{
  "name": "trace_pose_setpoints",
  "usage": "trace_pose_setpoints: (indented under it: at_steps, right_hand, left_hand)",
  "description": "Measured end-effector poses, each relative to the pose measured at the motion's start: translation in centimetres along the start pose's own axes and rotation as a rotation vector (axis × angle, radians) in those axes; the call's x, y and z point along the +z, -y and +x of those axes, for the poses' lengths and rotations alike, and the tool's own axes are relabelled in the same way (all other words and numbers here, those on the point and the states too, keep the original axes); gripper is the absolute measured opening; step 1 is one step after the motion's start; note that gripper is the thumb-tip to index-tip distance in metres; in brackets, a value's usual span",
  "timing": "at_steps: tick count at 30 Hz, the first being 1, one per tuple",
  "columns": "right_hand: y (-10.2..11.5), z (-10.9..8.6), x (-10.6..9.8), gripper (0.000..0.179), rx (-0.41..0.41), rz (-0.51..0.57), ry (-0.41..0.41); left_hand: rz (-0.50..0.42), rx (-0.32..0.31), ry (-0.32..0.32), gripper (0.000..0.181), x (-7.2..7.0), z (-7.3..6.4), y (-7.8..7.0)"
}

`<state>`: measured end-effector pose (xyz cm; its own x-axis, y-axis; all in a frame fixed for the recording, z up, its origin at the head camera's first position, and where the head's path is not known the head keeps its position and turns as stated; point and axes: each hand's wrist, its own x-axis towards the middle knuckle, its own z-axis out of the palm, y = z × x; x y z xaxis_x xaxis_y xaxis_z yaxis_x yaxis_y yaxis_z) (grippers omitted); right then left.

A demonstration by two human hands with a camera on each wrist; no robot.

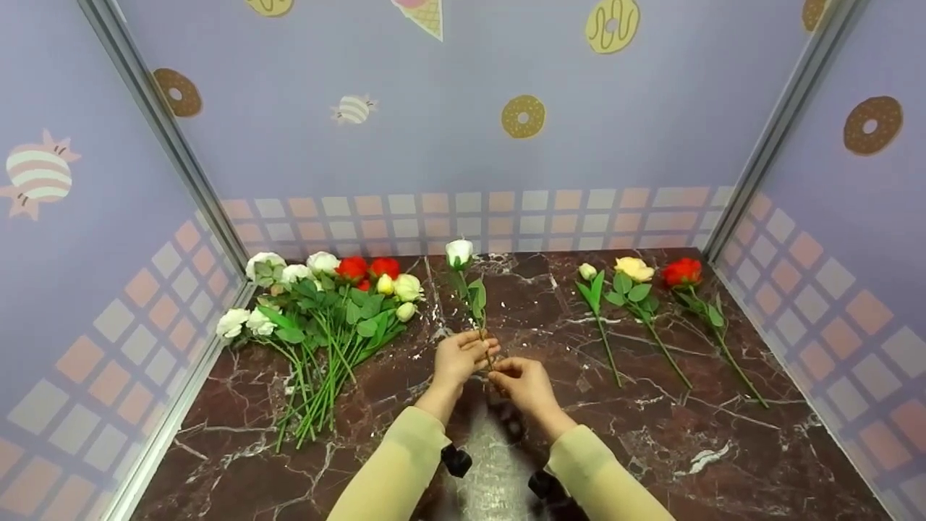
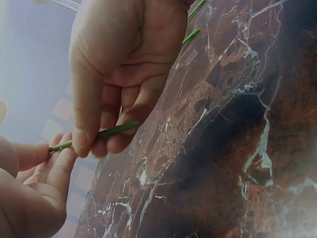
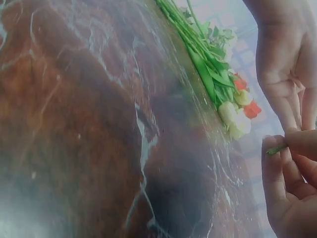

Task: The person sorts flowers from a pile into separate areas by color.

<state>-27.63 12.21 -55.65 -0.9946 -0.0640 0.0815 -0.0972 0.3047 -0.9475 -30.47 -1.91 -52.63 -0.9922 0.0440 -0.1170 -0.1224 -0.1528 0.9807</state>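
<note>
Both my hands meet at the middle of the table on one white rose (image 1: 459, 254), held upright with its bloom pointing toward the back wall. My left hand (image 1: 459, 360) holds the stem below the leaves (image 1: 477, 297). Just under it, my right hand (image 1: 529, 385) pinches the lower stem between thumb and fingers. In the left wrist view the cut end of the green stem (image 2: 121, 129) sticks out past the right thumb. A short stem tip (image 3: 275, 149) shows at the right fingertips in the right wrist view.
A pile of white, red and pale yellow flowers (image 1: 325, 311) lies on the left with stems toward me. To the right, a pale bud (image 1: 588, 271), a yellow rose (image 1: 634, 269) and a red rose (image 1: 682, 272) lie apart on the dark marbled table (image 1: 723, 463). Patterned walls enclose three sides.
</note>
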Motion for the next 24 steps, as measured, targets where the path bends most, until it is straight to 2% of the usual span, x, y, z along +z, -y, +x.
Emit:
trace_pose_setpoints:
  at_steps: [4,7,13,17,21,24]
  right_hand:
    - [-0.3,0.3,-0.7,0.012,-0.005,-0.033,-0.036]
    - [-0.6,0.7,-1.5,0.011,0.005,-0.051,-0.074]
    - [-1.3,1.6,-3.3,0.009,0.027,-0.108,-0.155]
    - [-2.0,2.1,-4.3,0.011,0.062,-0.139,-0.179]
    - [-2.8,2.5,-5.2,0.011,0.087,-0.178,-0.194]
    - [-3.4,2.9,-5.7,0.011,0.102,-0.207,-0.209]
  left_hand:
    - [0.012,-0.017,0.004,0.038,-0.7,0.1,-0.1]
    - [0.024,-0.019,-0.031,0.037,-1.8,0.3,0.0]
    - [0.018,-0.026,-0.182,0.036,-4.8,1.0,0.1]
    - [0.044,0.018,-0.288,0.032,-7.0,1.3,-0.1]
    - [0.141,0.078,-0.385,0.027,-9.4,1.6,-0.6]
    - [0.303,0.099,-0.462,0.027,-11.5,1.9,-1.0]
